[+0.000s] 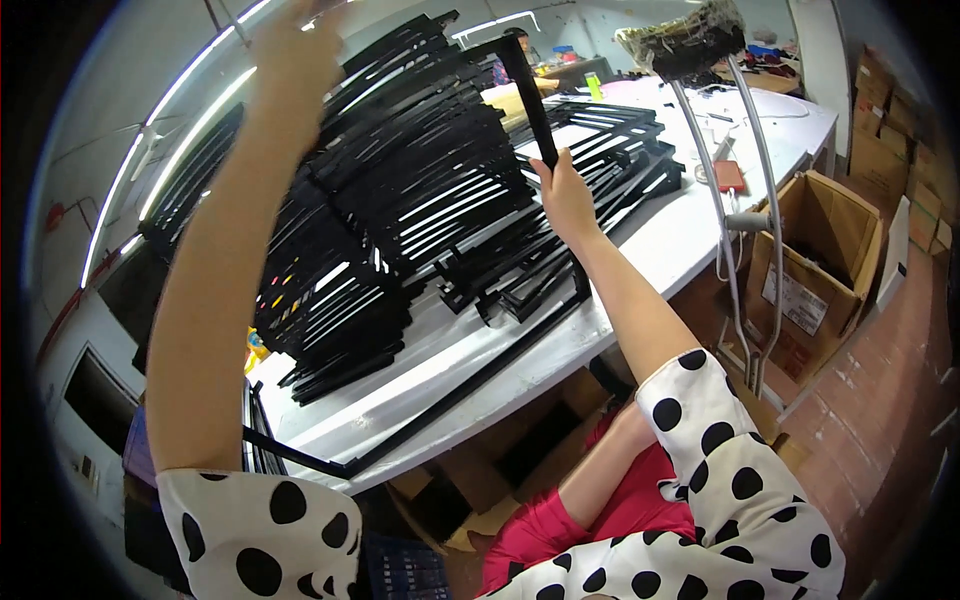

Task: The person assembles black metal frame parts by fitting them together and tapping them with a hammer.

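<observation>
My right hand (567, 197) is closed around one side of a thin black rectangular frame (527, 95). One long side of the frame runs down along the front of the white table, with a corner near the table's front edge. My left hand (298, 45) is raised high at the upper left, in front of the stacks, and its fingers are smeared by motion. Behind both arms, tall stacks of similar black frames (450, 140) cover much of the table (720, 130). A looser pile of black frames (625, 150) lies right of the tall stacks.
A metal crutch (775, 240) with a wrapped top stands upright at the table's right side. Beyond it is an open cardboard box (860, 225). A small red object (728, 177) and a yellow-green bottle (594, 86) are on the table. Another person (522, 42) is at the back.
</observation>
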Demonstrator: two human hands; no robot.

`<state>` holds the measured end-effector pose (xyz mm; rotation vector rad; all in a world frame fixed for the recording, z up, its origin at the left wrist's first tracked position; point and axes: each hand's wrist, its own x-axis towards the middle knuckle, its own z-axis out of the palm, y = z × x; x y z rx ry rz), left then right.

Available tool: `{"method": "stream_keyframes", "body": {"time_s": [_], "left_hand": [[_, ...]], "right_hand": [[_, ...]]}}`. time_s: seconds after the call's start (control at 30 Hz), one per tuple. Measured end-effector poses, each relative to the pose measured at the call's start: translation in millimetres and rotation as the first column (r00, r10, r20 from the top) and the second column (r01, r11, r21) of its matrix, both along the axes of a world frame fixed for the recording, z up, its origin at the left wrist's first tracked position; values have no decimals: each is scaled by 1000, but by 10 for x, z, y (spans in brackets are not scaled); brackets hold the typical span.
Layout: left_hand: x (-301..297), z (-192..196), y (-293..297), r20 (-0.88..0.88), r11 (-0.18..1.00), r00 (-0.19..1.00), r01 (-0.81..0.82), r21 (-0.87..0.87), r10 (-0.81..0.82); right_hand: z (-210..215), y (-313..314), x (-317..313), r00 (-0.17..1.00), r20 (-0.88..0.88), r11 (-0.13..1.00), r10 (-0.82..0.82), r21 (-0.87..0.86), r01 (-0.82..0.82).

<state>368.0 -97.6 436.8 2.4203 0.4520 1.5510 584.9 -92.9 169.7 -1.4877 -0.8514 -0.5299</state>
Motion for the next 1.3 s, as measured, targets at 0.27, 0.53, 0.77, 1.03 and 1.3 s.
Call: {"method": "stream_keyframes", "body": {"time_s": [0.27, 0.53, 0.77, 1.03, 1.3], "left_hand": [[-992, -954, -717, -297, 994, 952, -99, -52, 79], [-2579, -2650, -678, -60, 873, 871, -488, 24, 488], [-3648, -3291, 242, 139, 643, 654, -642, -418, 743], [-3366, -4189, 1173, -605, 436, 255, -884, 171, 754], [-1851, -4319, 864, -583, 843, 674, -538, 33, 453]], "right_hand": [[-144, -121, 9, 907, -214, 932, 363, 67, -357], [-1335, -447, 83, 794, -414, 895, 445, 229, -382], [-1246, -849, 237, 551, -607, 820, 573, 428, -381], [-1415, -946, 363, 353, -732, 813, 583, 518, -268], [-924, -502, 617, 168, -742, 759, 649, 615, -215]]}}
